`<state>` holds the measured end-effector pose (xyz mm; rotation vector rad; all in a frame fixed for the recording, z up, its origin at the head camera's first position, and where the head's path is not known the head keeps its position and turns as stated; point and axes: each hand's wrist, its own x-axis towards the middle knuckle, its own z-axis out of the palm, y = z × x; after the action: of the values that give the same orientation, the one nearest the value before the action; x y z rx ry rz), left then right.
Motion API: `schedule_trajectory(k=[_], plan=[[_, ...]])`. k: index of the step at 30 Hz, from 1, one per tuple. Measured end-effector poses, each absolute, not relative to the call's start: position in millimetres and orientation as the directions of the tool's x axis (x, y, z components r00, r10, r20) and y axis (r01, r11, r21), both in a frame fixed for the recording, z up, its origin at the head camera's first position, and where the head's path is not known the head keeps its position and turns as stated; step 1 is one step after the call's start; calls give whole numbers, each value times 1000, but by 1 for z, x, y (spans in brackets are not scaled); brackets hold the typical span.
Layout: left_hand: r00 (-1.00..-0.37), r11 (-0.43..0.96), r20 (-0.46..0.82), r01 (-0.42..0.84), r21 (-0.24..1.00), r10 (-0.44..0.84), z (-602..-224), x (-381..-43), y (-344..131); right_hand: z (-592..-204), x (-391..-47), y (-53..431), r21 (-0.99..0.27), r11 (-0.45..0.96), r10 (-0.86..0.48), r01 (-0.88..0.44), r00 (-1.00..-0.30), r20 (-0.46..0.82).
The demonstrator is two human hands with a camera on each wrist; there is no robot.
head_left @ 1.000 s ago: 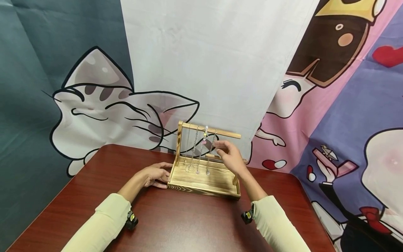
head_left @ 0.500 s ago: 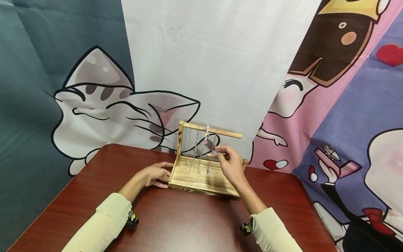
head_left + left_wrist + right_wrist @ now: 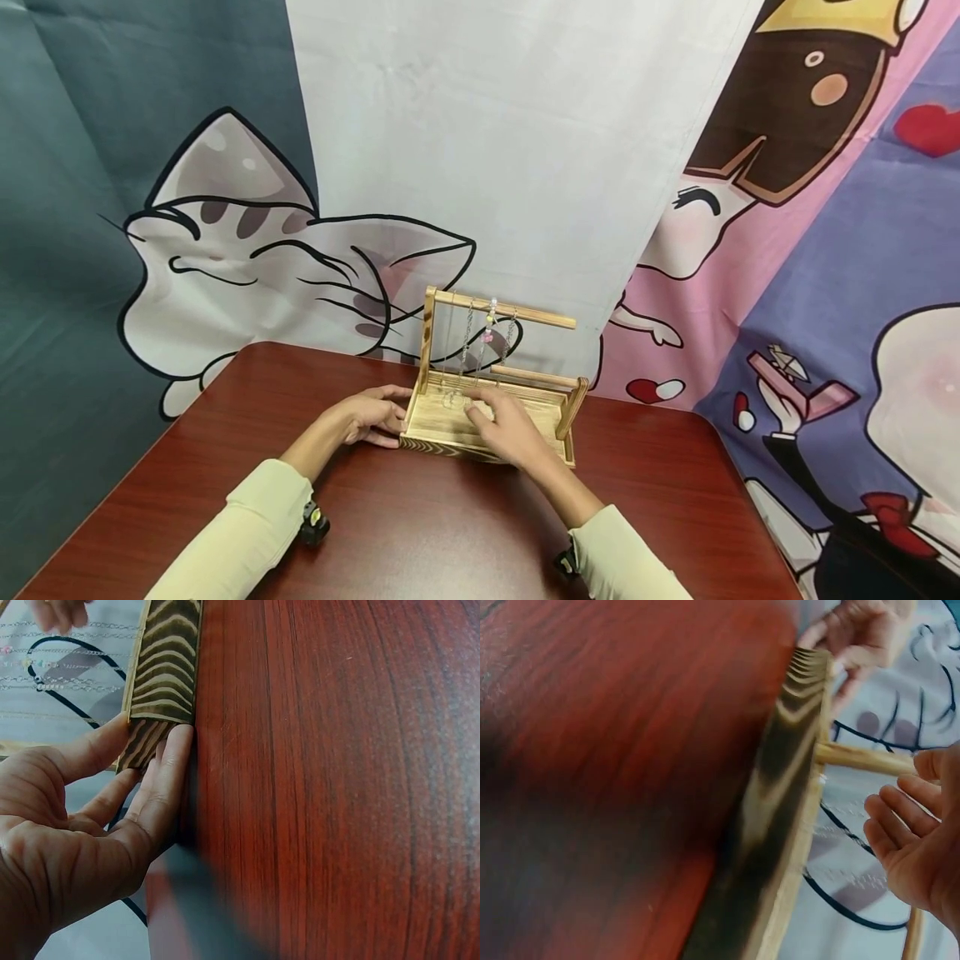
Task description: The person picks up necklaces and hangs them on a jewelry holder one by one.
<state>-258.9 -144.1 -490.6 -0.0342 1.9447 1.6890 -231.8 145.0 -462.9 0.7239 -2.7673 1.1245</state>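
Observation:
A wooden jewelry stand point(image 3: 442, 448) with a shallow tray base stands on the table. Several necklaces hang from its upper bar point(image 3: 546, 317); one has white and pink beads point(image 3: 487, 337). My left hand point(image 3: 369, 417) grips the tray's left end, its thumb at the top rim and its fingers along the end and lower edge point(image 3: 154, 742). Over the middle of the tray is my right hand point(image 3: 506, 427), its fingers loosely bent near the lower ends of the necklaces, nothing seen in its grasp point(image 3: 922, 840). It hides some of the pendants.
A shorter lower bar point(image 3: 536, 377) runs to the stand's right post point(image 3: 573, 408). The stand sits on a reddish-brown table point(image 3: 435, 525), near its back edge. Behind hangs a cloth backdrop point(image 3: 525, 150) with cartoon figures.
My right hand has moved from beside the rightmost necklace down and left to low over the tray. The left hand has stayed at the tray's left end.

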Motion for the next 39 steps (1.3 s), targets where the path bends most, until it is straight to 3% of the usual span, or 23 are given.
schedule_trajectory(k=[13,27,39], plan=[[-839,208,-421,-370,906,344,-492,-258,-144,-497,-237,112,-551,697,-553,-458,-833,-8],[-836,210,-430,-378,902,342,-489,-258,-143,-507,-249,90,-361,864,-431,-352,-887,-164],[-836,215,-428,-374,902,343,-487,-258,-147,-500,-242,89,-254,876,-468,-410,-850,-241]])
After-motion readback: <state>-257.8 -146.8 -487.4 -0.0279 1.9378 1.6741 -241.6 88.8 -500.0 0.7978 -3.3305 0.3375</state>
